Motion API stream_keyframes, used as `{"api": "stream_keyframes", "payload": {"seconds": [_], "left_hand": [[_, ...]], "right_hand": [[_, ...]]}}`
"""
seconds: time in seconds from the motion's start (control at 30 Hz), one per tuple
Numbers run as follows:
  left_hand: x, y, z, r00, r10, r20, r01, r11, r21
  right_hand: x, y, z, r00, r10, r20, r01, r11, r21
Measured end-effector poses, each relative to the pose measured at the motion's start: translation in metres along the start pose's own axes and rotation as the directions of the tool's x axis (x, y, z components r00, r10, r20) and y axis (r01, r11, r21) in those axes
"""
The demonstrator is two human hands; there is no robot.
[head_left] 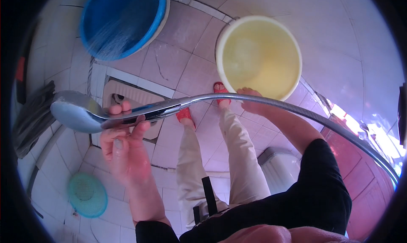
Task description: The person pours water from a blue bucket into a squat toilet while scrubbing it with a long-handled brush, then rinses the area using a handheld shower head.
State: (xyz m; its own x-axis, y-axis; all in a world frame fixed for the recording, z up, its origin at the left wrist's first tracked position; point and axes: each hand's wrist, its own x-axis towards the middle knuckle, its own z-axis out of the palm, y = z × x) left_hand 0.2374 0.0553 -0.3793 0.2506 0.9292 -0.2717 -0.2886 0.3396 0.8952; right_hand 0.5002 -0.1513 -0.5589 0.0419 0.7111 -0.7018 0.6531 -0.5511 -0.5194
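Note:
My left hand [127,154] is closed around the handle of a chrome shower head [78,111], held up at the left. Fine streaks of water show over the blue basin [163,14] beyond it. A ribbed metal hose [275,102] arcs from the handle to the right edge. My right hand [251,102] is at the near rim of a pale yellow basin [298,58], its fingers curled at the edge. The hose crosses in front and covers part of that hand. Light, yellowish water appears to be inside this basin.
A squat toilet [121,90] is set in the tiled floor between the blue basin and my feet in red slippers [184,115]. A green mesh basket [87,195] is at the lower left, a grey-white bin [277,169] near my right leg. A red door [360,179] stands at right.

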Motion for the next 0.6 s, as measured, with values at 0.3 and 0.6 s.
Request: {"api": "stream_keyframes", "payload": {"seconds": [0.3, 0.6], "left_hand": [[-0.004, -0.010, -0.013, 0.998, -0.017, -0.065, 0.014, 0.999, -0.044], [0.033, -0.071, -0.002, 0.992, -0.095, 0.088, 0.102, 0.991, -0.088]], "right_hand": [[0.034, 0.047, 0.053, 0.768, -0.060, 0.638, -0.130, 0.960, 0.246], [0.202, 0.282, 0.114, 0.721, 0.573, -0.388, -0.652, 0.752, -0.100]]}}
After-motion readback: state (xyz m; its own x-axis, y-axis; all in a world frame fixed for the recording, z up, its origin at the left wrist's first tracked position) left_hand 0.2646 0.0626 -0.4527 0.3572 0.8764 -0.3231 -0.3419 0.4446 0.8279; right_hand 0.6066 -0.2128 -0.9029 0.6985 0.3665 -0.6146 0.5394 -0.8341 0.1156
